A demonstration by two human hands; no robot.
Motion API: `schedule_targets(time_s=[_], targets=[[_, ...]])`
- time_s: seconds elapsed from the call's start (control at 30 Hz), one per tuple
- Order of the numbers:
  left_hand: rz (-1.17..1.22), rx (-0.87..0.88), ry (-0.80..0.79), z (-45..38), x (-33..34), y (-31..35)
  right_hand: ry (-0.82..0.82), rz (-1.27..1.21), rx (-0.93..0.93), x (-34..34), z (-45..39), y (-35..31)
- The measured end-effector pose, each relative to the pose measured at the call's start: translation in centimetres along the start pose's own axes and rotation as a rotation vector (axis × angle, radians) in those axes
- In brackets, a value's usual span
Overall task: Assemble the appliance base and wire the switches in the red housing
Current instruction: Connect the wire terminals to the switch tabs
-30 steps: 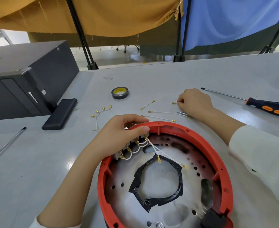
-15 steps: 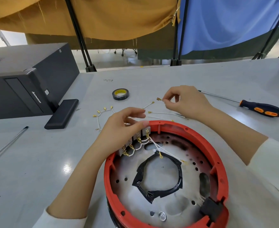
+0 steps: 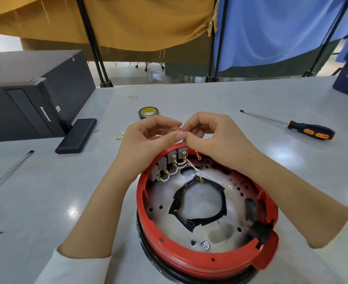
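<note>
The round red housing (image 3: 199,261) lies open side up on the grey table, near me. Several grey switches (image 3: 172,156) stand along its far-left inner wall, joined by short white wires with brass terminals. Two longer white wires (image 3: 210,177) trail from the switches across the metal plate, past a ring of black tape (image 3: 197,220). Above the housing's far rim my left hand (image 3: 146,140) and my right hand (image 3: 214,138) meet. Together they pinch a short white wire whose brass terminal (image 3: 175,127) sticks up between the fingertips; its other terminal (image 3: 199,158) hangs below my right hand.
A roll of tape (image 3: 148,112) lies just beyond my hands. An orange-and-black screwdriver (image 3: 304,130) is at the right, a black computer case (image 3: 35,93) and a flat black block (image 3: 76,135) at the left, a metal rod (image 3: 11,171) at the far left. Loose brass terminals (image 3: 119,135) lie by my left hand.
My right hand picked a wire up off the table and brought it over the housing's rim. My left hand left the switches and rose to pinch the same wire.
</note>
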State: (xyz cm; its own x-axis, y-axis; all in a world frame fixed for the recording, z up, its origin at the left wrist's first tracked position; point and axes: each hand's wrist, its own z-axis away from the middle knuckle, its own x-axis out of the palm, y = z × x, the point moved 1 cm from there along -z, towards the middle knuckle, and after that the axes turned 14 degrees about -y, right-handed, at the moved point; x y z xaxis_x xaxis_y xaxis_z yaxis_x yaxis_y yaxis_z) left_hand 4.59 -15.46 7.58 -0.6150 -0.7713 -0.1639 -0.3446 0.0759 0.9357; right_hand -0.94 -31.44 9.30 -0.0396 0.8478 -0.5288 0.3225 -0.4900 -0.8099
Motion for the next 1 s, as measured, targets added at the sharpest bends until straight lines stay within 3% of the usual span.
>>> schedule_targets(time_s=[0.37, 1.0], targets=[[0.085, -0.019, -0.042, 0.1, 0.5, -0.2, -0.009, -0.276, 0.058, 0.8, 0.7, 1.1], [0.008, -0.115, -0.035, 0.0, 0.0, -0.8, -0.013, -0.222, 0.059, 0.9, 0.9, 1.7]])
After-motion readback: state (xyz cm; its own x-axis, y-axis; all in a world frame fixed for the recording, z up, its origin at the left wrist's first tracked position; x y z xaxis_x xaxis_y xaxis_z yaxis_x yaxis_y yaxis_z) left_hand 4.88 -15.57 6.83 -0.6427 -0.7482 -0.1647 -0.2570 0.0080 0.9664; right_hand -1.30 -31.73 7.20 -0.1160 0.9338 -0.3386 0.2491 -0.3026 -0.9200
